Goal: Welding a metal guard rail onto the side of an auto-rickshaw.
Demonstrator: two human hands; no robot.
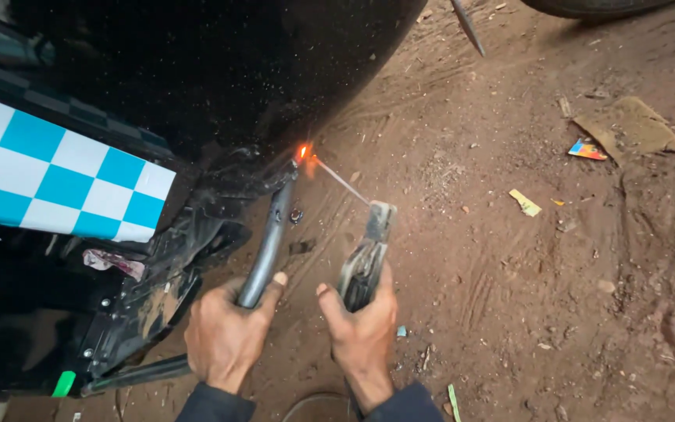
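Note:
My left hand (226, 332) grips the lower end of a curved grey metal bar (269, 242) that runs up to the black vehicle body (220, 70). My right hand (362, 328) is closed on a metal electrode holder (367, 254). A thin welding rod (341, 181) sticks out of the holder toward the bar's top end, where an orange glow (304, 153) burns at the joint. Both hands sit side by side, a few centimetres apart, above the dirt.
A blue and white chequered panel (56, 176) covers the vehicle's left side above black brackets (154, 301). Reddish dirt ground (509, 297) carries a torn cardboard piece (633, 126), small paper scraps (525, 202) and a tyre edge (595, 6) at the top.

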